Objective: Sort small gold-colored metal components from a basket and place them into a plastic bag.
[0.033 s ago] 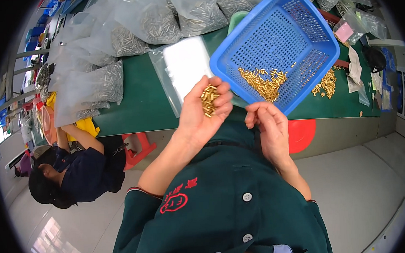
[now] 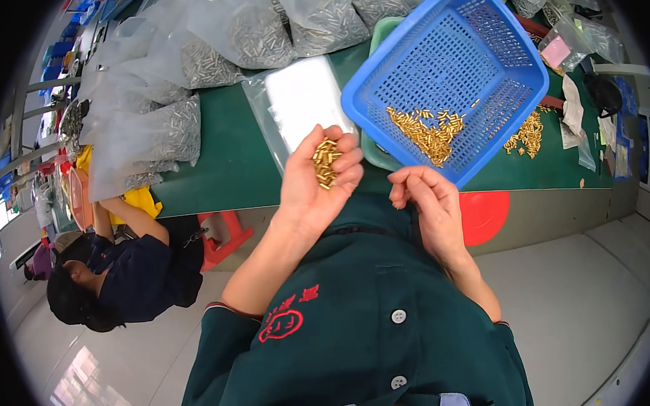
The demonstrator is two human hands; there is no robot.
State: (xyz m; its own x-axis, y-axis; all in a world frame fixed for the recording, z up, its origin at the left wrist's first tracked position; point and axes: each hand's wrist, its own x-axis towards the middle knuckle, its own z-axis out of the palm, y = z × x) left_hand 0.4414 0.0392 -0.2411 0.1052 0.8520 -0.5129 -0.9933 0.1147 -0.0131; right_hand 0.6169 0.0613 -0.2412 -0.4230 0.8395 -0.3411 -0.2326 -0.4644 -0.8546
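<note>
My left hand is palm up, its fingers curled around a heap of small brass-coloured metal pins. To its right, my right hand is held near the table's front edge with thumb and fingers pinched together. Whatever may be between those fingertips is too small to make out. Just beyond that hand, a blue perforated plastic basket stands tilted, with many loose brass pins gathered in its near corner. A green basin shows partly under the basket. White sheets in clear plastic lie beyond my left hand.
Clear bags of silvery pins line the back and left of the green table. More brass pins lie right of the basket. A red stool stands under the table edge. Another person works at the left.
My left hand has shifted slightly left with its heap of brass pins. My right hand stays nearly in place, its fingertips a little more curled in. The whole view has shifted slightly.
</note>
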